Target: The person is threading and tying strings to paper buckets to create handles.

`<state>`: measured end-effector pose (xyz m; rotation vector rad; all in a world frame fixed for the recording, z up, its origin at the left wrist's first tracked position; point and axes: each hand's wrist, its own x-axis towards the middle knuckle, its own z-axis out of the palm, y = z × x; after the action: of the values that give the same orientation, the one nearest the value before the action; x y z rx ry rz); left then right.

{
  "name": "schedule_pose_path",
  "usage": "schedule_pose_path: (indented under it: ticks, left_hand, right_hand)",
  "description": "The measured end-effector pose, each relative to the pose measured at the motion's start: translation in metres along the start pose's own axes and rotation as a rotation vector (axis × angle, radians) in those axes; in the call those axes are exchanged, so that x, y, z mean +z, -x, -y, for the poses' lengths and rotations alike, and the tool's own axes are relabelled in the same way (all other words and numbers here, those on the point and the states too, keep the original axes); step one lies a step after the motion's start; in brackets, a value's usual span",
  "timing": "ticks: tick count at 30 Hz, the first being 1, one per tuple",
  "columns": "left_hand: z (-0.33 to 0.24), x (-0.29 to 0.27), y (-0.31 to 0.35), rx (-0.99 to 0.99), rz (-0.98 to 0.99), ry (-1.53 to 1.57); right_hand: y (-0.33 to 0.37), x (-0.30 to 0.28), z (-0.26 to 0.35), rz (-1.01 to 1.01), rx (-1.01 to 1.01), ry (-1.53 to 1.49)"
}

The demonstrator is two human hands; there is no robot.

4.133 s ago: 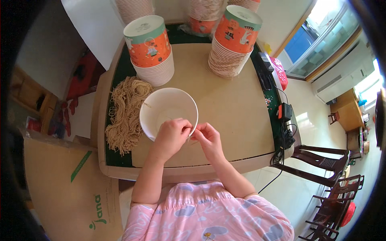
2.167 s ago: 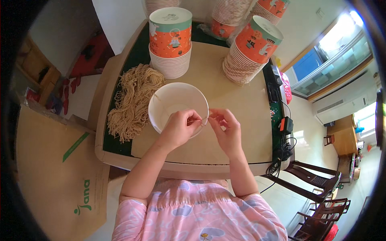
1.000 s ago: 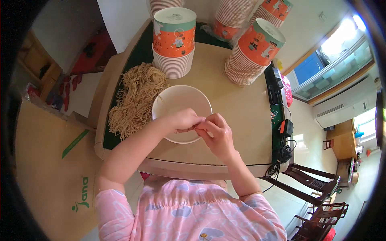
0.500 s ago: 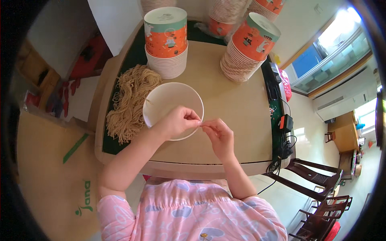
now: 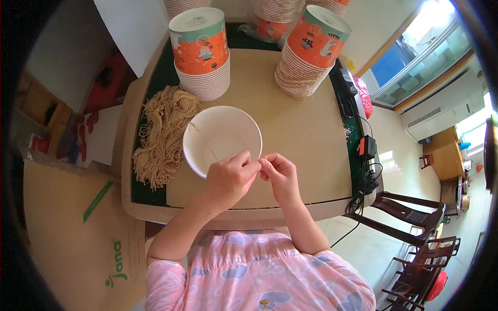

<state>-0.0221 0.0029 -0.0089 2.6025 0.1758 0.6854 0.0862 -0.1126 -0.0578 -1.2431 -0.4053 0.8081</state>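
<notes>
A white paper bucket (image 5: 239,122) stands with its mouth toward me at the table's near middle. Inside it, a thin beige cord (image 5: 213,153) runs from the upper left wall toward my left hand (image 5: 229,180). My left hand is closed in a pinch at the bucket's near right rim. Its fingertips meet those of my right hand (image 5: 280,178), which is also pinched; what lies between its fingers is too small to make out. To the bucket's left lies a loose heap of beige cords (image 5: 165,136).
Behind the bucket rise two upside-down stacks of orange-and-green paper buckets (image 5: 201,54) (image 5: 314,49), with more stacks farther back. Black cables (image 5: 358,199) and an orange-black device (image 5: 368,147) line the table's right edge. A cardboard box (image 5: 67,223) stands at left, a dark wooden chair (image 5: 402,217) at right.
My left hand has shifted down toward the bucket's near rim, and its fingers have turned inward against the right hand's. More of the bucket's inside and the cord now shows.
</notes>
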Motion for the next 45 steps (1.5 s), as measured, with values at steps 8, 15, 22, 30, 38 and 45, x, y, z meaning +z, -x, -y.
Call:
schedule_pose_path:
  ticks: [8,15,22,30,38,45]
  left_hand:
    - [0.003,0.004,0.002,-0.281,-0.041,0.365]
    - [0.005,-0.004,-0.001,-0.335,0.020,0.415]
    - [0.005,-0.006,-0.003,-0.369,-0.014,0.392]
    - [0.007,-0.006,-0.003,-0.392,-0.041,0.370]
    - [0.004,-0.004,0.003,-0.386,-0.073,0.365]
    - [0.004,-0.004,0.004,-0.417,-0.118,0.352]
  right_hand:
    - [0.007,-0.002,0.004,0.113,-0.050,0.018]
    - [0.000,-0.003,-0.005,0.084,-0.198,0.144]
    - [-0.002,-0.002,-0.006,0.069,-0.196,0.194]
    - [-0.004,-0.001,-0.003,0.094,-0.166,0.191]
    - [-0.002,0.002,-0.005,0.055,-0.233,0.231]
    - [-0.001,0.007,-0.003,0.020,-0.454,0.477]
